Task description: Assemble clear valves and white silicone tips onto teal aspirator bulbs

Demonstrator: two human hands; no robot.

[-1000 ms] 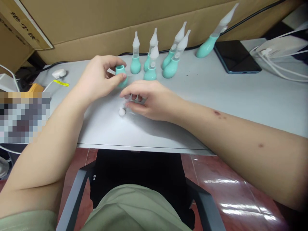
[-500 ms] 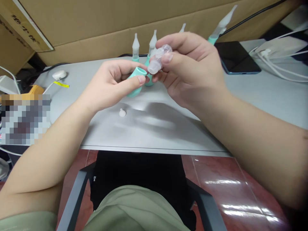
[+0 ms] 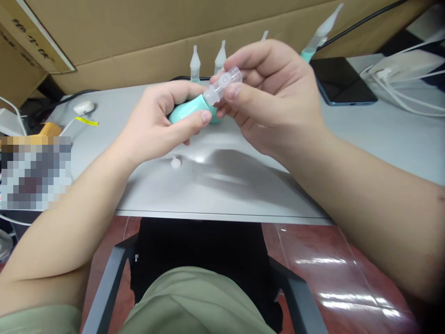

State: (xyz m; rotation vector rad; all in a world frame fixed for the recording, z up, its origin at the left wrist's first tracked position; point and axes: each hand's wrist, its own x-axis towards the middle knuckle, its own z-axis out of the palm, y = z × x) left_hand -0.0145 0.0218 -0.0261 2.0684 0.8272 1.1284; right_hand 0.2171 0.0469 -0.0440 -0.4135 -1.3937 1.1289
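My left hand (image 3: pixel 162 118) is closed round a teal squeeze bulb (image 3: pixel 187 110), its mouth tilted up to the right. In my right hand (image 3: pixel 271 93), thumb and fingers pinch a clear plastic connector tube (image 3: pixel 224 84) with a round boss on its side. The tube's lower end meets the bulb's mouth; how deep it sits I cannot tell. On the table below lies a small whitish cap-like piece (image 3: pixel 176 162). Behind my hands stand several nasal aspirators with pale pointed tips, among them a left one (image 3: pixel 195 65) and a far-right one (image 3: pixel 321 35), partly hidden.
A dark phone (image 3: pixel 342 81) lies at the right on the grey table (image 3: pixel 222 199), beside white cables (image 3: pixel 392 88). To the left are a white oval plug-like piece (image 3: pixel 84 108) and a yellow cable tag (image 3: pixel 86 121). Cardboard (image 3: pixel 132 37) lines the back.
The bulb has tipped from nearly upright to lying over towards the right. The clear tube has turned and come down to the bulb's mouth, where the two now touch.
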